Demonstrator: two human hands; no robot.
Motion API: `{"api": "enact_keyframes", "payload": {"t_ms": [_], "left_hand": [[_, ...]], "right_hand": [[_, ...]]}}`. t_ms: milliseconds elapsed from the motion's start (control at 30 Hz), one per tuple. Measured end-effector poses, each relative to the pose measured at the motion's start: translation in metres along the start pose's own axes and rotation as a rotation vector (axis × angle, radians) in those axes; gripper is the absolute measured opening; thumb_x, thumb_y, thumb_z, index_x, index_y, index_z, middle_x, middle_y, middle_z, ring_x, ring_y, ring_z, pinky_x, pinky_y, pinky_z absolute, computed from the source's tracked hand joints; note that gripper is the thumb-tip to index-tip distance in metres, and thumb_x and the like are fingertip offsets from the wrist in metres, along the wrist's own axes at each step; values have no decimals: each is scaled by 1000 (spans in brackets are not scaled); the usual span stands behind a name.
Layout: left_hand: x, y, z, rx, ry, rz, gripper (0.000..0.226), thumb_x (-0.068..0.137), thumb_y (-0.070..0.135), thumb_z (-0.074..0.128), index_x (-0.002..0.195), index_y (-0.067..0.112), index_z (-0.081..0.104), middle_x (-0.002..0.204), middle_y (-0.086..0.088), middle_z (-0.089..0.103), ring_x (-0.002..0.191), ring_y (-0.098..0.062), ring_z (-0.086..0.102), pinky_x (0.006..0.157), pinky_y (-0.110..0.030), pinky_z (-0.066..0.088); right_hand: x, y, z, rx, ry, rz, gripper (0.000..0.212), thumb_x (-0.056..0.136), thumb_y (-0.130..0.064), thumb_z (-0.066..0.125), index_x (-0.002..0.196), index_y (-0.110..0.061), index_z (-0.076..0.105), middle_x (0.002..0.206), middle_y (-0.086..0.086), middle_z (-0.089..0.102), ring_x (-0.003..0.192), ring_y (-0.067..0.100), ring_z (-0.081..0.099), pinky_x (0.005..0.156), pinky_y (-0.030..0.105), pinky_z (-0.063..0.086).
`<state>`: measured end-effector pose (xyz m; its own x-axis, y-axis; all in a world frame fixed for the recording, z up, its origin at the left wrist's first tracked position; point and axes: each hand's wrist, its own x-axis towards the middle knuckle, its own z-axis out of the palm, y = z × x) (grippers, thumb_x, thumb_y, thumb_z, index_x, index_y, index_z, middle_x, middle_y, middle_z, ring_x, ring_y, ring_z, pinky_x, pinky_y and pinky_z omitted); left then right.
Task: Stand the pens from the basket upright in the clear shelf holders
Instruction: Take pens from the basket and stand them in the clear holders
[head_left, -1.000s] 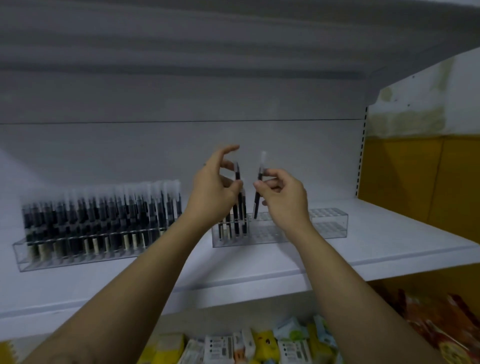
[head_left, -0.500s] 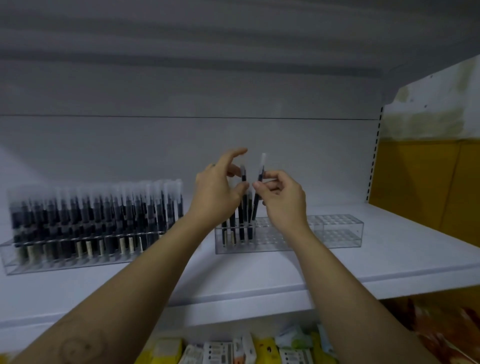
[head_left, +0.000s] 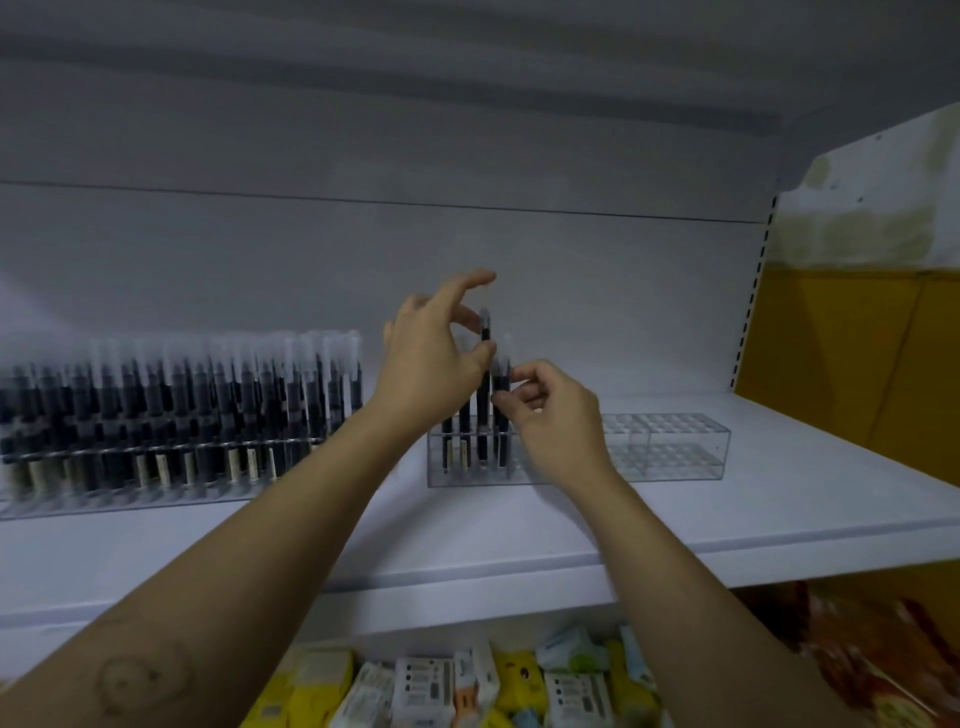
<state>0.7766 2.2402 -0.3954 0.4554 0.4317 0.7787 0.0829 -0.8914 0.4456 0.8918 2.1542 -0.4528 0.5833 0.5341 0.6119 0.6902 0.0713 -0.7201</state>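
Two dark pens are held upright over the left end of a clear holder (head_left: 670, 447) on a white shelf (head_left: 519, 530). The taller pen (head_left: 485, 374) is pinched between thumb and finger of the left hand (head_left: 431, 364). The shorter pen (head_left: 501, 387), just beside it, is pinched by the curled fingers of the right hand (head_left: 550, 415). A packed holder (head_left: 176, 415) is seen well left of the clear holder, and coloured packets (head_left: 467, 686) below it.
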Motion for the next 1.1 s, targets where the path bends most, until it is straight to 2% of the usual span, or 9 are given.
{"api": "enact_keyframes", "payload": {"t_ms": [100, 167, 333, 433, 533, 667, 933, 1100], "left_hand": [[-4, -3, 3, -15, -20, -29, 58, 84, 18, 68, 133, 40, 45, 87, 27, 49, 110, -14, 44, 102, -49, 38], [-8, -4, 5, -11, -15, -29, 58, 85, 19, 68, 134, 39, 45, 89, 25, 51, 110, -11, 39, 102, -48, 37], [-9, -4, 4, 79, -52, 6, 46, 87, 23, 67, 129, 33, 50, 100, 15, 56, 120, -17, 39, 100, -36, 26], [-10, -6, 7, 143, -79, 19, 46, 87, 26, 67, 130, 30, 50, 113, 8, 57, 123, -19, 38, 102, -36, 25], [-10, -9, 12, 236, -79, 29, 41, 87, 29, 66, 125, 28, 53, 128, 3, 51, 126, -21, 36, 104, -38, 27], [-11, -12, 17, 234, -53, 20, 35, 87, 30, 67, 120, 25, 57, 127, 1, 51, 126, -22, 37, 103, -36, 29], [-14, -18, 8, 266, -44, 84, 39, 84, 31, 68, 121, 24, 57, 131, 2, 49, 127, -22, 36, 105, -40, 27], [-23, -17, 1, 332, -84, 132, 62, 84, 33, 69, 140, 26, 44, 143, 4, 45, 135, -21, 32, 113, -46, 23]], "right_hand": [[-5, 3, 1, -16, -7, -8, 12, 88, -23, 69, 94, -24, 59, 74, -8, 60, 67, 8, 58, 61, 17, 46], [-9, 3, 1, -30, 4, -21, 12, 89, -23, 68, 94, -25, 58, 73, -10, 60, 67, 4, 56, 60, 15, 44], [-13, 3, 3, -84, 31, -51, 12, 90, -24, 67, 100, -22, 60, 73, -14, 58, 67, -1, 54, 59, 11, 39], [-15, 4, 3, -77, 29, -44, 15, 91, -24, 66, 104, -20, 61, 77, -11, 60, 71, 2, 56, 63, 17, 43], [-16, 4, 3, -70, 25, -39, 14, 91, -24, 66, 104, -21, 61, 79, -8, 61, 75, 8, 58, 69, 26, 48], [-18, 4, 3, -75, 20, -47, 15, 91, -23, 66, 105, -20, 60, 80, -9, 60, 77, 8, 58, 71, 26, 49], [-18, 7, 5, -119, 37, -66, 16, 90, -25, 67, 104, -20, 61, 89, -5, 62, 83, 11, 59, 79, 36, 54], [-22, 4, 3, -170, 44, -64, 29, 88, -32, 69, 113, -21, 61, 97, -6, 61, 92, 13, 58, 84, 36, 52]]}}
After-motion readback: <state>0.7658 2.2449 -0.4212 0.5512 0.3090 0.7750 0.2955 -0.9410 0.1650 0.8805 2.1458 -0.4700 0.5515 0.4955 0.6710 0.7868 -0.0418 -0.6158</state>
